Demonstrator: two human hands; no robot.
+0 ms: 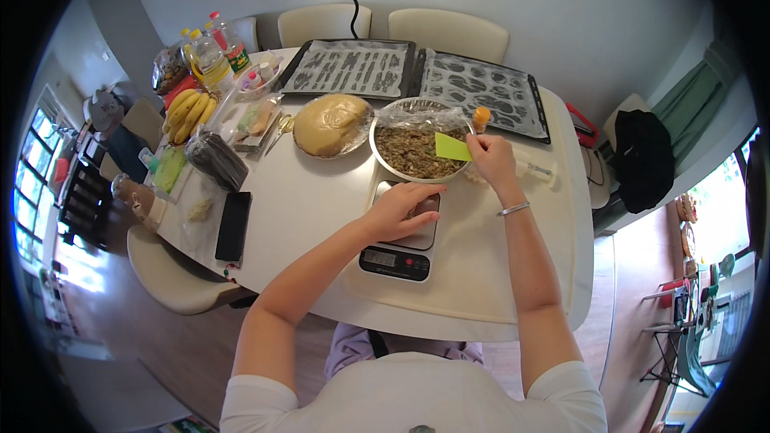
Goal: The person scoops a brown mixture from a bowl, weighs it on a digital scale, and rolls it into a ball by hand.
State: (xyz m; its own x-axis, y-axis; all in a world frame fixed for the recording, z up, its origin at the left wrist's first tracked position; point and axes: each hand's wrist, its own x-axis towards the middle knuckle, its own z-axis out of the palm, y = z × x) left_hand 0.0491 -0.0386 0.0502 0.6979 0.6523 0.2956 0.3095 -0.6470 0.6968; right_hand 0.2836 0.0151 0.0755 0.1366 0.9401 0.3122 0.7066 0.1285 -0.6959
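Chunky brown filling (401,148) is sitting in a round metal-looking bowl (375,154) near the middle of the table, just past the far end of the digital scale (395,263), with crumpled clear plastic (421,115) bunched over the far part of the bowl.

Right arm comes up from the lower right, elbow only slightly bent, forearm angled forward and a bit to the left. The right hand (491,162) is at the bowl's right rim, fingers curled in a pinch on a flat lime-green scraper (453,147), whose blade points left over the filling. Silver bracelet (514,208) on that wrist, fwiw.

Left arm is bent way more: elbow out to the left, forearm slanting up and across to the right. The left hand (401,212) is over the scale's plate, back of the hand up, fingers loosely spread and pointing right. Can't tell if it's touching the plate or has anything tucked underneath.

Left of the bowl there's a plastic-covered tan dough mound (330,124), and two dark-rimmed trays lie behind.
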